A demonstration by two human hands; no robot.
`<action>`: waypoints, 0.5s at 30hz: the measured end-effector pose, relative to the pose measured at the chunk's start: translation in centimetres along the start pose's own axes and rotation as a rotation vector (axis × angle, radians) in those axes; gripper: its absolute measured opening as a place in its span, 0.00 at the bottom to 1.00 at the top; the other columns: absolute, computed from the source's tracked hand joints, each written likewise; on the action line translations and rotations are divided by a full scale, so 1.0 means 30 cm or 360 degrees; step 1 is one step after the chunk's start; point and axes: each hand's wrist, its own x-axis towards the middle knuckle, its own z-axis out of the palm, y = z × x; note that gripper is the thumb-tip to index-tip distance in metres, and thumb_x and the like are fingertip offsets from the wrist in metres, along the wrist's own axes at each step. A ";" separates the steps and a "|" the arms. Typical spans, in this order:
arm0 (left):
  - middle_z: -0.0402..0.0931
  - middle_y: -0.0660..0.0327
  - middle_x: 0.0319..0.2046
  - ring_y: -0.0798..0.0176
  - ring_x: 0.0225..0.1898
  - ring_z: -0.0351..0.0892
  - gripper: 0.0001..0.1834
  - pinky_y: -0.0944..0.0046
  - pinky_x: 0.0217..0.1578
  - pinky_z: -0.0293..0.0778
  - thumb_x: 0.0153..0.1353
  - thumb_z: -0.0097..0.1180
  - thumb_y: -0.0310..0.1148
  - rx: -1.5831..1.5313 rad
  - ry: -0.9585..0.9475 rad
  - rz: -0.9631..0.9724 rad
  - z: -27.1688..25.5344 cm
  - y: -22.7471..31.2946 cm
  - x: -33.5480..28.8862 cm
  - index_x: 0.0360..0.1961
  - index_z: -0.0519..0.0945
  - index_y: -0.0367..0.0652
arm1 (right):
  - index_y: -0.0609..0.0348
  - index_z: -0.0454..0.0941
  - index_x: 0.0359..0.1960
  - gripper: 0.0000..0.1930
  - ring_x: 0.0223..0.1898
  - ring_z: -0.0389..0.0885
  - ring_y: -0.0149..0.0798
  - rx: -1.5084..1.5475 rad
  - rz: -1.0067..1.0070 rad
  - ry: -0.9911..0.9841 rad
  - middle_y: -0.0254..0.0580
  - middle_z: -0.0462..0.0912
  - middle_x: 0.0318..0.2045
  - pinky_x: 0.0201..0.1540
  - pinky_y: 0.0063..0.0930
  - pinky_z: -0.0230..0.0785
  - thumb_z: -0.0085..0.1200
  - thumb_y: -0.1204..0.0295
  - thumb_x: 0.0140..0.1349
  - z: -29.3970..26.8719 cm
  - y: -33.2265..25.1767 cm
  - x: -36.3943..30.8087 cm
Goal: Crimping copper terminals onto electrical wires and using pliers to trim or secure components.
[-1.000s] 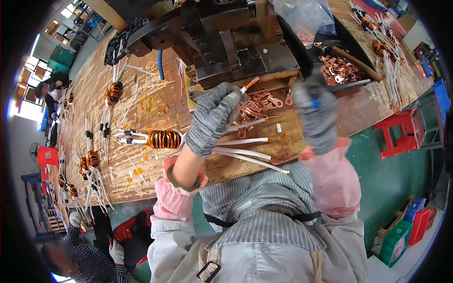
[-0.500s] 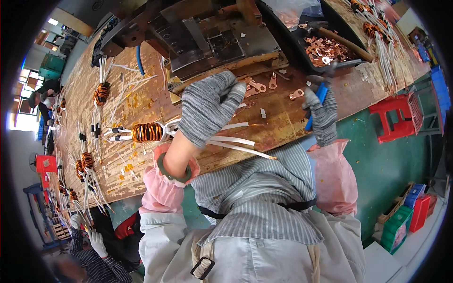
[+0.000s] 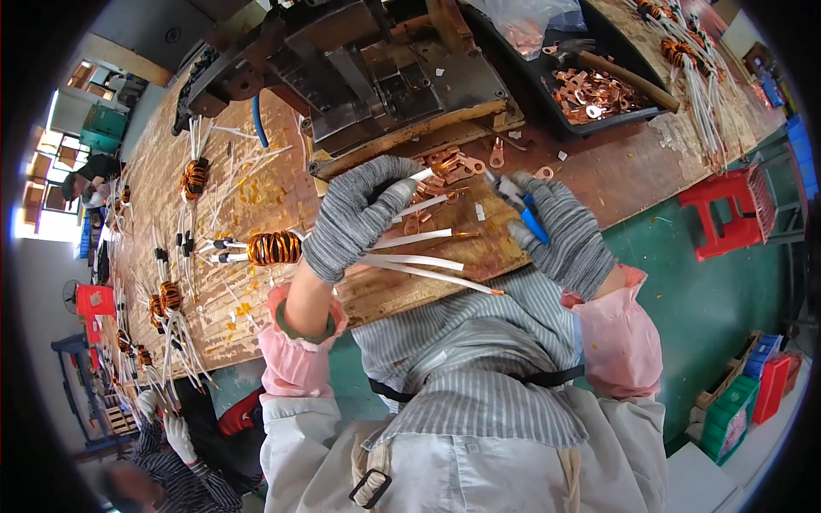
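My left hand, in a grey knit glove, is closed on a white wire whose tip reaches over a small pile of copper lugs. That wire belongs to a copper-wound coil lying just left of the hand. Several more white leads with bared copper ends stretch right beneath my wrist. My right hand, gloved alike, is wrapped round blue-handled pliers. Their jaws point left, beside the lugs and apart from the wire. One loose lug lies beyond the jaws.
A dark metal press stands on the worn wooden table. Behind right, a black tray holds copper lugs and a hammer. More coils lie left. A red stool stands right; a co-worker's gloved hands show lower left.
My right hand has brought the pliers left and turned their jaws toward the lugs. My left hand has shifted slightly left and down, and a wire now shows in its fingers.
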 end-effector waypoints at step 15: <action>0.75 0.63 0.31 0.73 0.34 0.72 0.10 0.72 0.38 0.70 0.58 0.49 0.25 -0.0108 0.0200 0.0282 0.017 -0.019 0.003 0.41 0.76 0.36 | 0.67 0.63 0.51 0.28 0.46 0.70 0.55 0.0058 -0.0124 -0.0115 0.60 0.71 0.41 0.51 0.40 0.63 0.48 0.56 0.56 0.022 -0.129 0.123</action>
